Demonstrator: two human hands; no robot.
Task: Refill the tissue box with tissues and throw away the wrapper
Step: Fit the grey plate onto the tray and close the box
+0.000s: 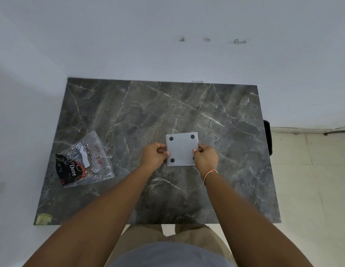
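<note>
a: where is the tissue box sitting?

b: on the dark marbled tabletop, a little to the near-right of its middle; it shows a flat pale grey square face with black round pads at its corners, three clear and the fourth mostly hidden by a thumb.

a: and the hands?

b: both arms reach straight forward from the near edge of the tabletop, converging on the box; the left hand is at the box's left edge, knuckles up, fingers curled in and pinching that edge; the right hand mirrors it on the right edge, thumb laid over the top face, fingers wrapped round the side; so both sets of fingers are closed on the box.

a: anything on the wrists?

b: a thin orange and white thread band round the right wrist.

a: and the wrapper?

b: well to the left of the box, lying flat and crumpled on the tabletop; clear plastic with a black and red printed patch and a white label; neither hand touches it.
</note>
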